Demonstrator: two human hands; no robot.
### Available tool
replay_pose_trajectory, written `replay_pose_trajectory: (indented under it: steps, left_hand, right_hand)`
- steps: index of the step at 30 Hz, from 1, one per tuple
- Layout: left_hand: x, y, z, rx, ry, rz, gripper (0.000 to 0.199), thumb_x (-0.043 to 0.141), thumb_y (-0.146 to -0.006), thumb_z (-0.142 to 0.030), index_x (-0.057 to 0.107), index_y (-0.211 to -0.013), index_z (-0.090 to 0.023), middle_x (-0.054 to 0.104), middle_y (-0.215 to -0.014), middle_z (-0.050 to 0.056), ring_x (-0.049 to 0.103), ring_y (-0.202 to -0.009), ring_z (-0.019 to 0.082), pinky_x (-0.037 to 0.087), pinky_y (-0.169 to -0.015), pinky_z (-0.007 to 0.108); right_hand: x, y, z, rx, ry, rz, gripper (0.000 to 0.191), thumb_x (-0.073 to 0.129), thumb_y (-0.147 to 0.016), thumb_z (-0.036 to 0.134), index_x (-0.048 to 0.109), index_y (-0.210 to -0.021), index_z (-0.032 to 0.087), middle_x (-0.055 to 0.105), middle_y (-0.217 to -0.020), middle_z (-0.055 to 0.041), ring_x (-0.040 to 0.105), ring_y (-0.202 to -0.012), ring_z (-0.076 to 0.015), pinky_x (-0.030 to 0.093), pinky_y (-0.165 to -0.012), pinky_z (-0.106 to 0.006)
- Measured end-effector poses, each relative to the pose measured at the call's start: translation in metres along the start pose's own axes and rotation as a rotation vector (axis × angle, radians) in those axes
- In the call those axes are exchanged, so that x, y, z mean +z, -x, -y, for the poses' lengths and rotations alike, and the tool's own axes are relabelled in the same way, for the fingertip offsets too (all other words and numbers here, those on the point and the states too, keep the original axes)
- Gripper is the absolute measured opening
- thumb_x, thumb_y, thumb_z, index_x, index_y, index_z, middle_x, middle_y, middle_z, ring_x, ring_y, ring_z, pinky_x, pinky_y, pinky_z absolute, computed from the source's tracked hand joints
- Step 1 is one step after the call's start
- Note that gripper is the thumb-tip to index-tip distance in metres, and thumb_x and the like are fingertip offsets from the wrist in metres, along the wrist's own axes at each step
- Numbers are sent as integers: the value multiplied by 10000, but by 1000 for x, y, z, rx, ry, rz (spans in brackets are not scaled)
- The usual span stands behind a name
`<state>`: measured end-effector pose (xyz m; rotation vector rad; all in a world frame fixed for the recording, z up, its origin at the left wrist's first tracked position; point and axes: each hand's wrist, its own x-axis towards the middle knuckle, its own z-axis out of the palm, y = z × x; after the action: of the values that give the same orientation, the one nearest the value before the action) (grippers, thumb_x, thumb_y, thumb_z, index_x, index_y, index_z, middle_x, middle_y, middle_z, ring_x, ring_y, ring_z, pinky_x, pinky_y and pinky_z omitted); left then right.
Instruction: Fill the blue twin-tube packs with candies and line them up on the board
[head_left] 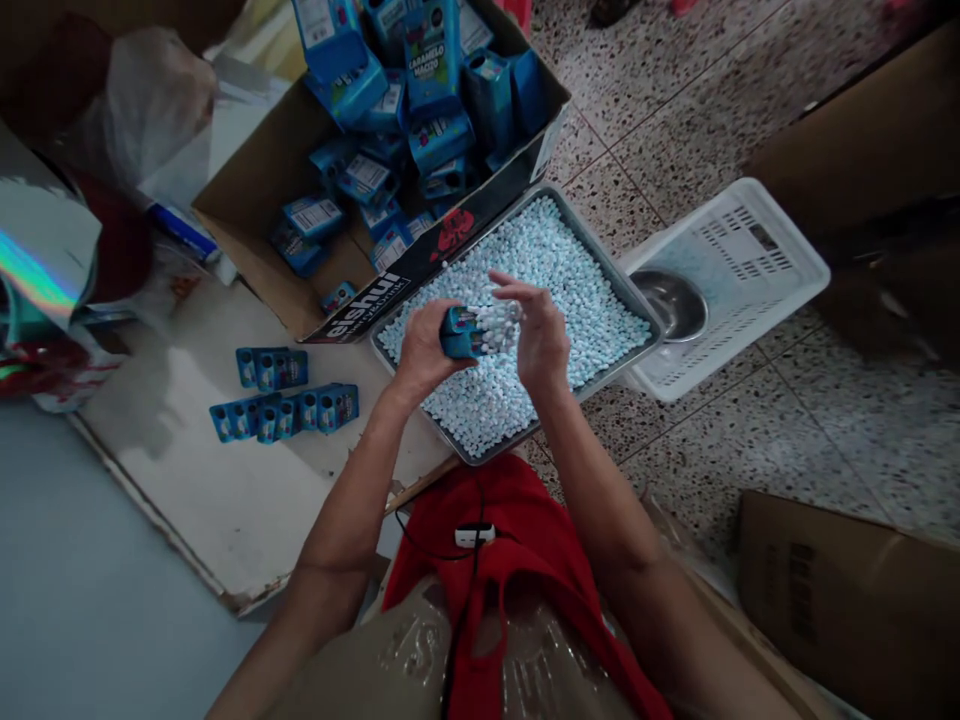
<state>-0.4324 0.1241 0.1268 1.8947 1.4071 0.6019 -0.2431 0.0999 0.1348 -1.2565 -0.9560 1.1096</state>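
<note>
My left hand (425,345) is wrapped round small blue candy boxes (460,335), held tilted over the tray with their openings facing right. Small white and pale-blue candies (497,328) are bunched at those openings, blurred by motion. Close beside them is my right hand (541,335), its fingers stretched out and apart; its palm is partly hidden. Beneath both hands lies a grey metal tray (600,385) filled with the same candies. Several more blue boxes (285,408) stand in short rows on the white tabletop (187,500) to the left.
A cardboard carton (262,190) holding many blue boxes stands behind the tray. To the right, a white plastic basket (780,280) contains a metal bowl (671,305). A brown cardboard box (847,600) sits at the lower right on the speckled floor (675,460).
</note>
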Motion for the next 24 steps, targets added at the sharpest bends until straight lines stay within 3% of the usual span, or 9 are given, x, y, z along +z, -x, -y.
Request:
replay_pose_trajectory:
  steps: [4, 6, 9, 11, 16, 20, 24]
  left_hand:
    - [2, -8, 25, -20, 220, -62, 923, 1056, -509, -330, 567, -1289, -257, 714, -1200, 26, 719, -1111, 292, 583, -993, 422]
    - [8, -8, 35, -30, 353, -44, 967, 1056, -517, -441, 537, -1312, -260, 716, -1187, 27, 733, -1083, 272, 602, -956, 398]
    - [19, -2, 41, -23, 440, -27, 1001, 1027, -539, -585, 508, -1337, -274, 698, -1260, 57, 729, -1130, 271, 612, -958, 400]
    - [25, 3, 38, -15, 444, -5, 1009, 1015, -546, -621, 503, -1342, -270, 689, -1278, 70, 728, -1141, 279, 616, -956, 403]
    - [36, 15, 25, 17, 493, -27, 1010, 1008, -584, -608, 462, -1373, -294, 668, -1307, 86, 735, -1129, 287, 636, -937, 427]
    - [31, 23, 14, 78, 565, -7, 916, 967, -669, -611, 460, -1366, -301, 633, -1379, 115, 711, -1224, 302, 622, -1016, 462]
    - [7, 42, 3, 14, 449, 9, 850, 984, -700, -438, 485, -1368, -277, 653, -1386, 121, 687, -1297, 308, 579, -1102, 456]
  right_hand:
    - [-43, -2, -39, 234, 249, 20, 766, 148, -1034, 761, 683, -1323, 294, 603, -1584, -88, 521, -1522, -312, 486, -1125, -639]
    - [-56, 1, -53, 277, 280, 36, 694, 233, -1033, 723, 655, -1372, 289, 597, -1598, -102, 529, -1517, -312, 514, -1110, -619]
    - [-63, 10, -57, 239, 301, 164, 560, 459, -975, 631, 644, -1374, 285, 613, -1579, -106, 547, -1500, -307, 521, -1141, -566]
    - [-62, 14, -52, 202, 327, 284, 615, 608, -899, 588, 589, -1443, 302, 577, -1614, -104, 534, -1510, -323, 516, -1158, -556]
    - [-42, 17, -44, 80, 381, 481, 1047, 873, -729, 527, 370, -1623, 319, 434, -1712, -125, 448, -1563, -386, 432, -1254, -592]
    - [-25, 11, -45, 80, 349, 510, 908, 863, -764, 451, 432, -1550, 309, 561, -1577, -120, 601, -1399, -343, 511, -1188, -527]
    - [-17, 12, -37, 17, 405, 575, 689, 811, -774, 331, 539, -1408, 307, 683, -1396, -84, 688, -1229, -301, 578, -1063, -472]
